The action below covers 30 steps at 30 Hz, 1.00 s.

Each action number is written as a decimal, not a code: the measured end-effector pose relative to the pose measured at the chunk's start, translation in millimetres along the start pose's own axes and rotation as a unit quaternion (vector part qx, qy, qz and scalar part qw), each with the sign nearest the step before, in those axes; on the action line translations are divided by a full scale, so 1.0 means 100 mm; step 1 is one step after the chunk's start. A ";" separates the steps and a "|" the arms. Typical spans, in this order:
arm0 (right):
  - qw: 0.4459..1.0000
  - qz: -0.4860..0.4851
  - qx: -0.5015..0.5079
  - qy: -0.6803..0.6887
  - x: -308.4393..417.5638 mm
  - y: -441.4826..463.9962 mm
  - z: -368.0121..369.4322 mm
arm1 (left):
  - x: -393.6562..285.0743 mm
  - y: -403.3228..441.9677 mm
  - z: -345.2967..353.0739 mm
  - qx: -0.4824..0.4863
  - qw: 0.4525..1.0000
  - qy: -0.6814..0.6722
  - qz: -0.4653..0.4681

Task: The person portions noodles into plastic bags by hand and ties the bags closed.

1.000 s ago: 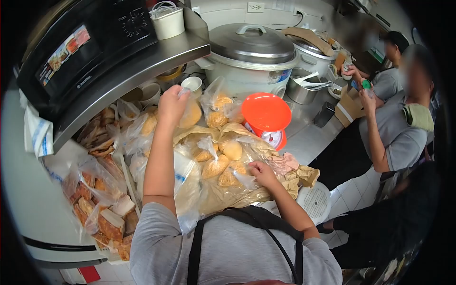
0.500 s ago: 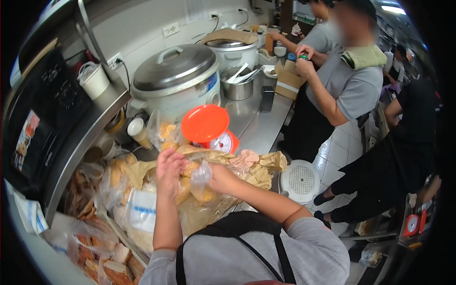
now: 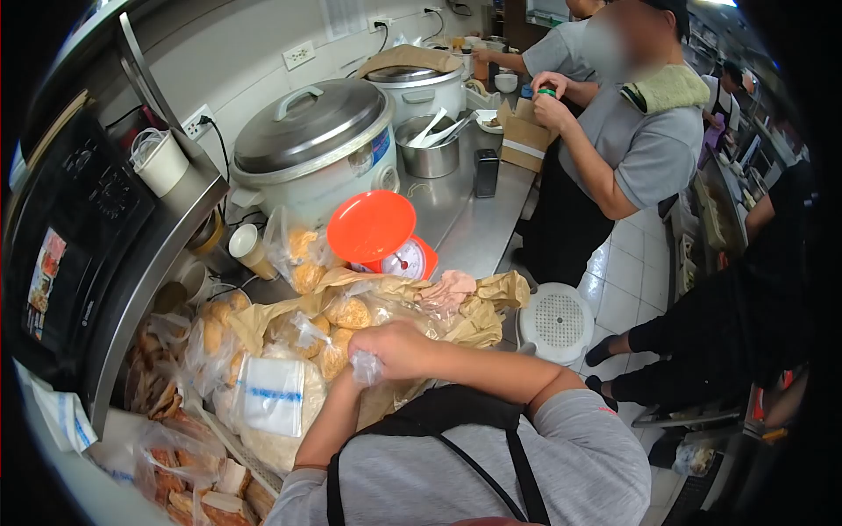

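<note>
My right hand [image 3: 402,349] is closed around the gathered top of a clear plastic bag [image 3: 367,368], whose loose end sticks out toward me. My left hand is pressed in against the right one and mostly covered by it, so its fingers do not show. Just beyond my hands lie several knotted clear bags of orange-yellow crumbly food [image 3: 347,313], on crumpled brown paper [image 3: 478,326]. A white packet with a blue stripe [image 3: 270,394] rests left of my hands.
An orange-red kitchen scale [image 3: 373,226] stands behind the bags, before a large lidded cooker [image 3: 316,131]. A steel pot [image 3: 430,158] holds utensils. At lower left are bagged brown chunks [image 3: 224,504]. A white stool [image 3: 554,324] stands right. Nearby, a co-worker [image 3: 645,131] holds something small and green.
My left hand, raised and open before, has come down to the right hand. My right hand now grips the bag's top lower and closer to me.
</note>
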State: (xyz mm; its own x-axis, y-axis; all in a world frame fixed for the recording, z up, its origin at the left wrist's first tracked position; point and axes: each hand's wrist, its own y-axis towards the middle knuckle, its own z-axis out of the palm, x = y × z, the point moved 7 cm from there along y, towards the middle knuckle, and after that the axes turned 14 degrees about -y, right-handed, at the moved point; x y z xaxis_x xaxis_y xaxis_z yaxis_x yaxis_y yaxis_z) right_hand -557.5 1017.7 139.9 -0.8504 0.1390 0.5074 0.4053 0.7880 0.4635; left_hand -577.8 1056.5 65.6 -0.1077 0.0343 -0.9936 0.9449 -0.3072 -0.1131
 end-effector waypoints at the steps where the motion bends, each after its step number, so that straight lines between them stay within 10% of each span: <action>1: 0.999 0.015 0.028 0.020 0.04 -0.03 -0.03 | 0.06 0.03 0.09 0.026 0.999 -0.010 -0.029; 10: 0.935 0.201 -0.165 0.242 -0.69 -0.25 -1.02 | 0.19 0.05 0.58 0.234 0.968 -0.087 0.027; 15: 0.868 0.216 -0.422 -0.146 -1.32 -0.52 -2.39 | 0.23 0.02 0.53 0.158 0.973 -0.166 0.000; 18: 0.790 0.459 -0.255 -0.317 -2.05 -0.65 -2.46 | 0.24 0.00 0.57 0.146 0.970 -0.192 -0.008; 21: 0.788 0.494 -0.119 -0.347 -2.53 -0.83 -2.09 | 0.23 0.01 0.54 0.134 0.973 -0.190 -0.007; 27: 0.825 0.400 -0.191 -0.351 -1.99 -0.35 -2.29 | 0.33 0.03 0.46 0.105 0.970 -0.218 -0.007; 30: 0.804 0.160 -0.501 -0.277 -1.60 -0.32 -2.77 | 0.34 0.09 0.44 0.084 0.970 -0.228 -0.022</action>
State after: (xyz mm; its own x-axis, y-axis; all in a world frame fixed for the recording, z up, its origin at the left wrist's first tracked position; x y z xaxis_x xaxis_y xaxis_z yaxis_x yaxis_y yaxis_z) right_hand -340.9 804.1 245.3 -0.5554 0.7026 0.4448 0.4642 -0.1819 0.8669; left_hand -586.2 1013.5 30.5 -0.3087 -0.3620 -0.8796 0.8767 -0.4670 -0.1156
